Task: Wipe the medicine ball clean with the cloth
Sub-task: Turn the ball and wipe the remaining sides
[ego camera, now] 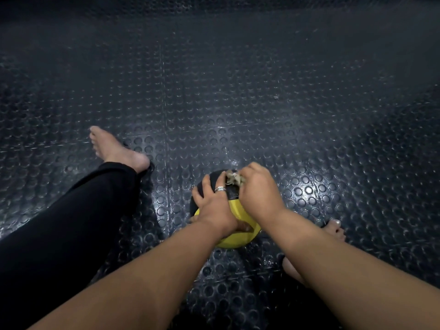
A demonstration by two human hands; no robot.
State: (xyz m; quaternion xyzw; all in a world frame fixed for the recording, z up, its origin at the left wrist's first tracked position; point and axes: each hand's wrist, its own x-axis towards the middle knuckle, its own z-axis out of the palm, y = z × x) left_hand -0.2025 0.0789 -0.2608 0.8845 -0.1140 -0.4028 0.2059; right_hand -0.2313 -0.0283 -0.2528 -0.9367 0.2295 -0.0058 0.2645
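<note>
I see the medicine ball on the studded floor mat at about 6 o'clock from the frame centre, between the person's legs. The left hand lies spread over its black top, fingers wide, steadying it. The right hand has its fingers curled around a bunched cloth, pressed to the ball toward 12 o'clock. My worry: the ball is round and could roll away if the left hand eases. The wad is small, so patches may be missed.
</note>
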